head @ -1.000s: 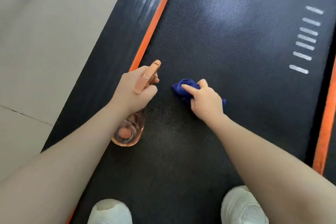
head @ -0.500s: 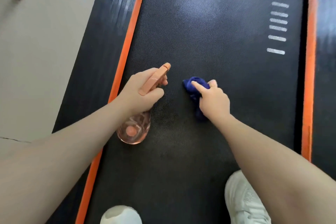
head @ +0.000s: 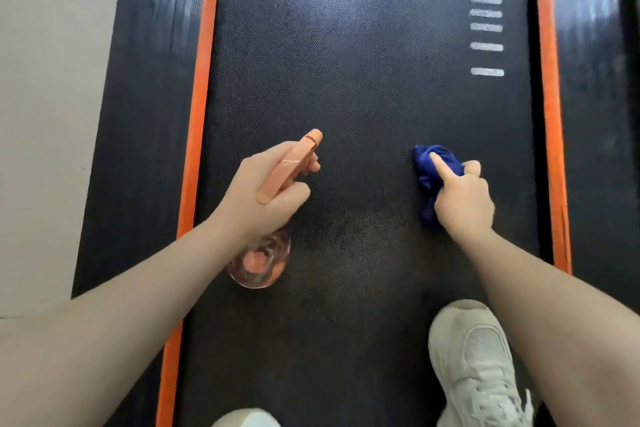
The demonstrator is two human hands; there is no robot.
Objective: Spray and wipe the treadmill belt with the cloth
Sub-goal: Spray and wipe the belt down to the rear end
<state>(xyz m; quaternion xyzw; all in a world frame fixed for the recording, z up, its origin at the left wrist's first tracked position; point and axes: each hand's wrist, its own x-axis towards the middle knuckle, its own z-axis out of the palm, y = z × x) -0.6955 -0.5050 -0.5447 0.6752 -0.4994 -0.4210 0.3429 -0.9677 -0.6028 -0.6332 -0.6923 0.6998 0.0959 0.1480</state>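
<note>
Pointing up-belt (tilted rightward), spray bottle (head: 291,166) in left hand (head: 263,194).

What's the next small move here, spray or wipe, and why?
Probably wipe: drag the blue cloth under the right hand leftward across the belt. The belt between the hands looks speckled, seemingly damp, and the left hand holds the spray bottle off to the left side.

Both bare forearms reached forward and down, well apart from each other. The left hand (head: 266,191) was curled around a spray bottle (head: 277,180), fingers wrapped under its orange head. The right hand (head: 462,199) gripped a bunched blue cloth (head: 431,166), index finger stretched out on top, knuckles up.
</note>
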